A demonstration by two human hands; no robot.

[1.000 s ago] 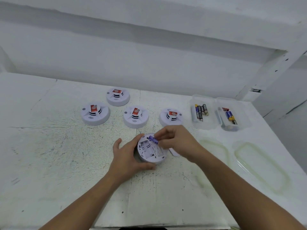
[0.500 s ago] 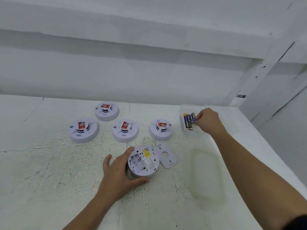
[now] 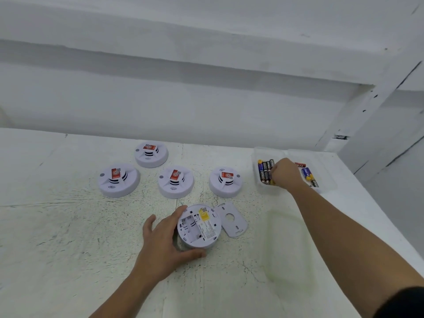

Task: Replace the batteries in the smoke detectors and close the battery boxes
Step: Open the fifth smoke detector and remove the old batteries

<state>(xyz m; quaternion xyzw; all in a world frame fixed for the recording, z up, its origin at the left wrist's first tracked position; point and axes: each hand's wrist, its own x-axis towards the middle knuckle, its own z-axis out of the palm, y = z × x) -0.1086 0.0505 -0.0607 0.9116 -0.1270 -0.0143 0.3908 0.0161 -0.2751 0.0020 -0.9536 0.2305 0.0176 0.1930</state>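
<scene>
An upturned white smoke detector [image 3: 199, 226] lies near the table's front, its battery bay open and empty. My left hand [image 3: 160, 246] grips its left rim, thumb at the front. The detached cover plate [image 3: 231, 220] lies just right of it. My right hand [image 3: 285, 175] reaches into the left clear battery box [image 3: 257, 154], fingers curled onto a battery among several dark batteries [image 3: 263, 171]. The fingertips are partly hidden.
Behind stand several closed smoke detectors with red labels: [image 3: 118, 180], [image 3: 151, 154], [image 3: 176, 182], [image 3: 225, 182]. A second clear box [image 3: 325, 177] with batteries [image 3: 308, 174] sits at the far right. A translucent lid [image 3: 286, 244] lies under my right forearm. The table edge runs along the right.
My right hand lifted a battery out of the open detector and carried it right to the left battery box. My left hand kept its hold on the detector.
</scene>
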